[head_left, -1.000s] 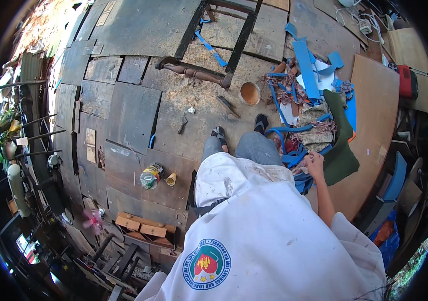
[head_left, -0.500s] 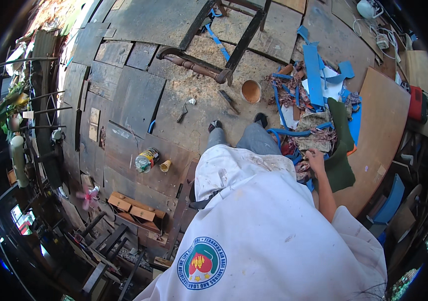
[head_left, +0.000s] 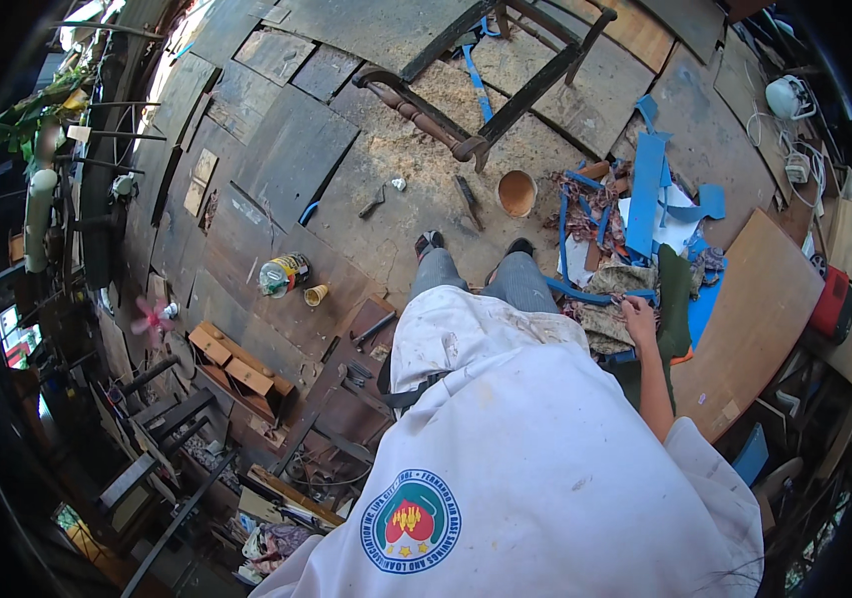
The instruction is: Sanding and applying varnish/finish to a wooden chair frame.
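My right hand (head_left: 639, 318) reaches in from the lower right to a heap at my side, fingers pinched at a small reddish, fibrous bit I cannot make out. Around it lie a crumpled mottled cloth (head_left: 605, 329), blue strips (head_left: 649, 194), reddish shredded scraps (head_left: 585, 199), a white sheet (head_left: 575, 257) and dark green fabric (head_left: 672, 284). My left hand is out of sight, beyond my white garment (head_left: 525, 439).
A dark wooden chair frame (head_left: 535, 95) lies ahead, near a tub (head_left: 515, 193). A plastic bottle (head_left: 281, 275), cup (head_left: 315, 295) and small wooden cabinet (head_left: 236, 369) are leftward. A tan board (head_left: 740, 319) and red case (head_left: 832, 304) are rightward.
The view has swung, showing more tools and clutter at lower left. My right hand has lifted slightly at the heap, and more mottled cloth shows beneath it.
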A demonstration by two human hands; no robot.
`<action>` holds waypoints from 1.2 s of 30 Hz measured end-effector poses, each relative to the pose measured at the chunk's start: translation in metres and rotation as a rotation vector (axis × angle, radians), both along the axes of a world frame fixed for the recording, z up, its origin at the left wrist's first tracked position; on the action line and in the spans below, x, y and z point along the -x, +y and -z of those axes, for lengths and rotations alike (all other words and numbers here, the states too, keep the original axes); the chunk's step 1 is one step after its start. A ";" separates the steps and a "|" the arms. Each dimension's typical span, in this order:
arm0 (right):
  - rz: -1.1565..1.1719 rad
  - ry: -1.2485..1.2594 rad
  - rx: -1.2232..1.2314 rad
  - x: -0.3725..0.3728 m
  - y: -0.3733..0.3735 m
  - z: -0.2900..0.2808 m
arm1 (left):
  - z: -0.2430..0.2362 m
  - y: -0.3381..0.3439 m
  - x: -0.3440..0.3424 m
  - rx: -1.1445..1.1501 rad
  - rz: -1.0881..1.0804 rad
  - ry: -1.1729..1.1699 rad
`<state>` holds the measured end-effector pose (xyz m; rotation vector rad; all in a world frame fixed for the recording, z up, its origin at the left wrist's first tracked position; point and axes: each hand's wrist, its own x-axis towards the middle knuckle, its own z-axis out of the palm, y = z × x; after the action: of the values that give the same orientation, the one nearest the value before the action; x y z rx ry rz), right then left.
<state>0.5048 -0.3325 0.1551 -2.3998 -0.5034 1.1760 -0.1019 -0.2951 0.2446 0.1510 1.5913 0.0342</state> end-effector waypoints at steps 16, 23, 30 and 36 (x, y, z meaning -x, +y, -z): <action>-0.175 -0.041 -0.001 -0.009 0.008 0.028 | 0.005 -0.036 -0.028 -0.095 -0.252 0.024; 0.022 0.091 -0.019 -0.003 0.024 0.010 | 0.008 -0.040 -0.032 -0.140 -0.329 0.040; -0.069 0.016 -0.035 -0.009 0.009 0.033 | 0.009 -0.036 -0.039 -0.174 -0.380 0.048; -0.107 0.032 0.070 -0.005 0.021 0.029 | 0.010 -0.042 -0.038 -0.159 -0.373 0.056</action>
<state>0.5102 -0.3118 0.1262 -2.4343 -0.5961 1.2958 -0.0643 -0.3373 0.2348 -0.0230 1.6542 0.4504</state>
